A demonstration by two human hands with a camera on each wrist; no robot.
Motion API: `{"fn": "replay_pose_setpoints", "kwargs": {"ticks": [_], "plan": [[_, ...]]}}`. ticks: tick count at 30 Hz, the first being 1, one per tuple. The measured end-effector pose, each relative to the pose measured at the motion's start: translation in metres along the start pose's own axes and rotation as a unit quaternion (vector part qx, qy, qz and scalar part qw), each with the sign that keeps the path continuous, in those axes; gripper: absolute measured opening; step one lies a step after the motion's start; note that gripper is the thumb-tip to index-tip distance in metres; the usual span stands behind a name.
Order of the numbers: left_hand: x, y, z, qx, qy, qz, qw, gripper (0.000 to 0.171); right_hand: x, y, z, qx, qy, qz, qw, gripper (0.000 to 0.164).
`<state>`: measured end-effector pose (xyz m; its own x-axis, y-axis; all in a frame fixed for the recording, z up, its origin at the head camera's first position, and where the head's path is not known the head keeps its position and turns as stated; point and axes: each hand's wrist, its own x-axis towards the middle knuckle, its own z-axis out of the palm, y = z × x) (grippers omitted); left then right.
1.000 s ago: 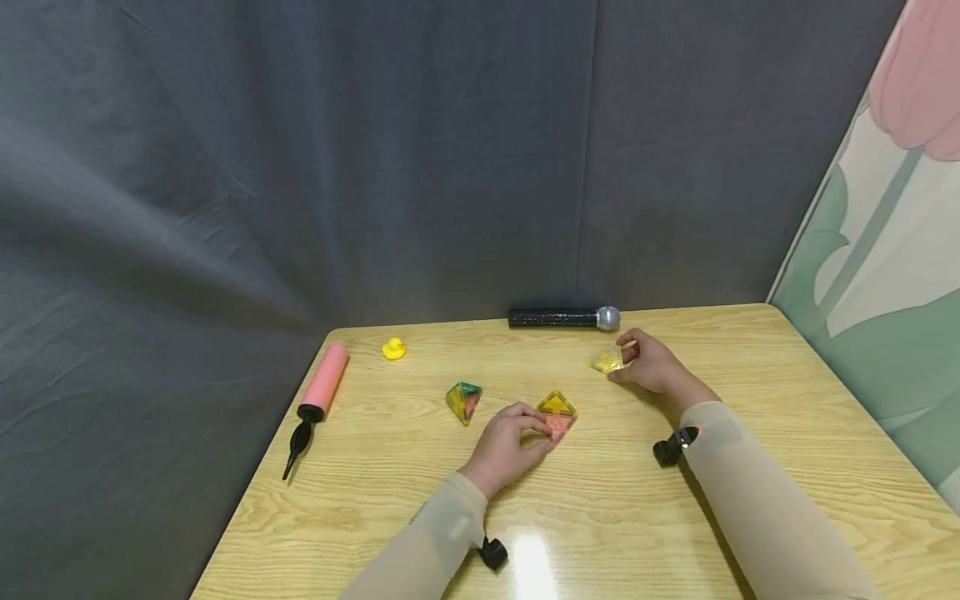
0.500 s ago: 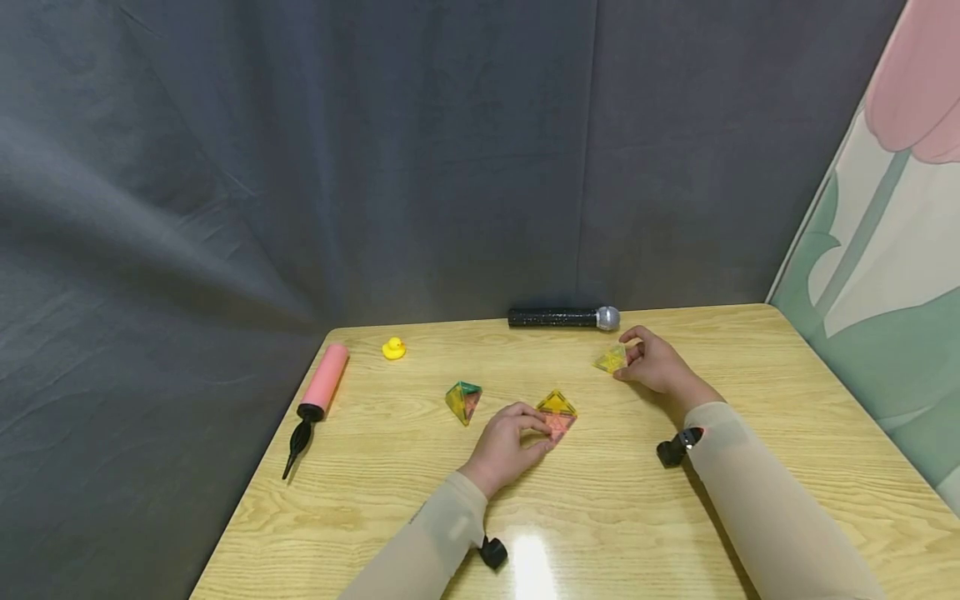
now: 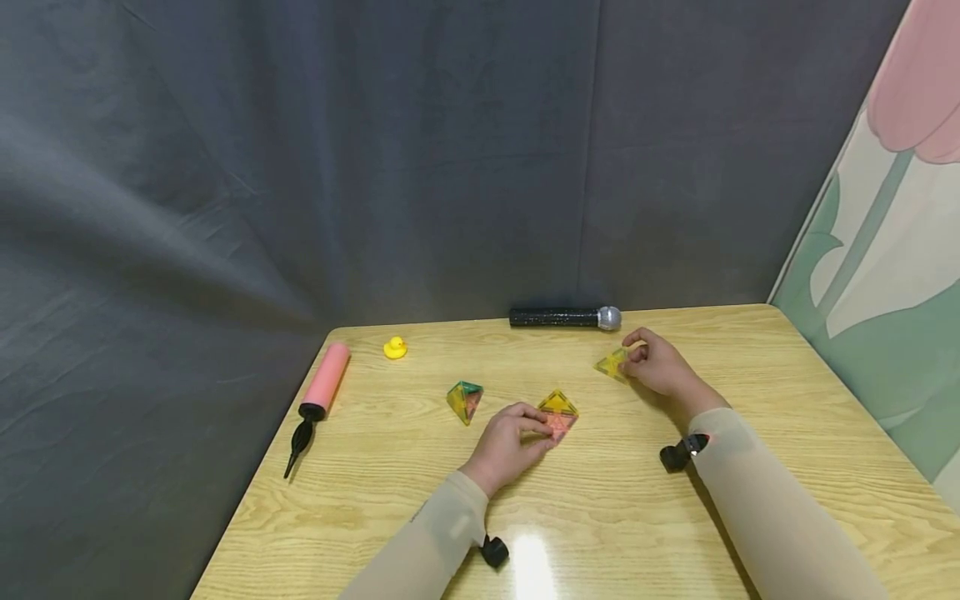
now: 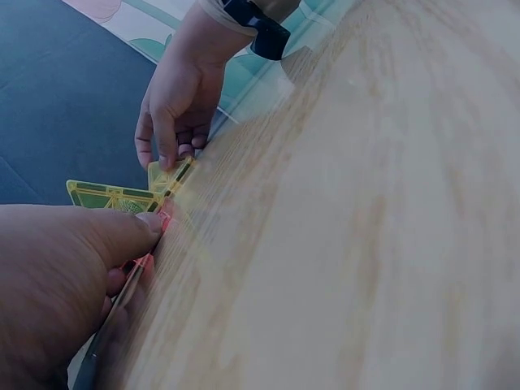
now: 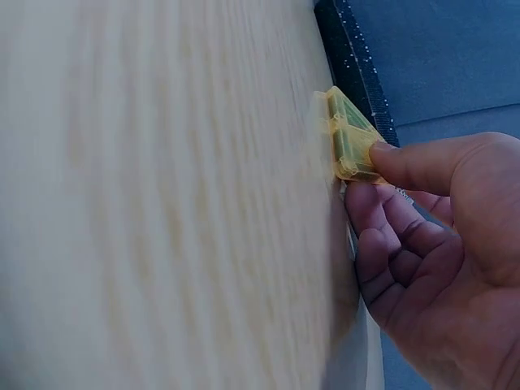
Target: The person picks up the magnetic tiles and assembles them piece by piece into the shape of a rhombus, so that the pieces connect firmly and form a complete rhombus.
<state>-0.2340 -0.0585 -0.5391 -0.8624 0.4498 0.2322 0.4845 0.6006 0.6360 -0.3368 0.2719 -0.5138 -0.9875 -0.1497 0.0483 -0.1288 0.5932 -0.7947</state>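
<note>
In the head view my left hand [image 3: 508, 448] holds a pink translucent triangular magnetic tile [image 3: 559, 425] by its left side. A yellow tile [image 3: 557, 403] adjoins the pink one at the back, and in the left wrist view this yellow tile [image 4: 114, 197] stands tilted up. My right hand [image 3: 660, 367] pinches a separate yellow triangular magnetic tile [image 3: 612, 364] farther back on the right. The right wrist view has the thumb on that yellow tile [image 5: 354, 142], close to the tabletop; the fingertips behind it are partly hidden. Left of my left hand sits a small green, yellow and pink tile pyramid [image 3: 465, 402].
A black microphone [image 3: 562, 317] with a silver head lies at the back edge of the wooden table [image 3: 600, 525]. A yellow rubber duck [image 3: 395, 347] sits back left, and a pink and black hand pump [image 3: 322, 387] lies along the left edge. A dark curtain [image 3: 450, 167] hangs behind.
My right hand has shifted slightly to the right with the yellow tile, which has turned and now shows its triangular face more fully. The left hand and the pink tile have stayed put.
</note>
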Motion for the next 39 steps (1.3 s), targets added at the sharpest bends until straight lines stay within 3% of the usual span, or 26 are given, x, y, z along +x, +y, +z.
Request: {"fn": "replay_pose_setpoints", "kwargs": {"ticks": [6, 21, 28, 39], "plan": [[0.0, 0.002, 0.001, -0.002, 0.002, 0.004, 1.0, 0.015, -0.009, -0.002, 0.0, 0.023, 0.003, -0.005, 1.0, 0.03], [0.003, 0.003, 0.003, 0.003, 0.004, 0.008, 1.0, 0.015, -0.035, -0.018, -0.004, 0.043, 0.025, -0.039, 0.998, 0.027], [0.006, 0.002, 0.001, 0.018, 0.006, 0.017, 0.9997, 0.015, -0.036, -0.025, -0.002, 0.053, 0.047, -0.064, 0.995, 0.025], [0.009, 0.004, -0.006, 0.029, -0.012, 0.005, 0.9995, 0.015, -0.038, -0.035, -0.006, 0.048, 0.064, -0.084, 0.993, 0.027]]}}
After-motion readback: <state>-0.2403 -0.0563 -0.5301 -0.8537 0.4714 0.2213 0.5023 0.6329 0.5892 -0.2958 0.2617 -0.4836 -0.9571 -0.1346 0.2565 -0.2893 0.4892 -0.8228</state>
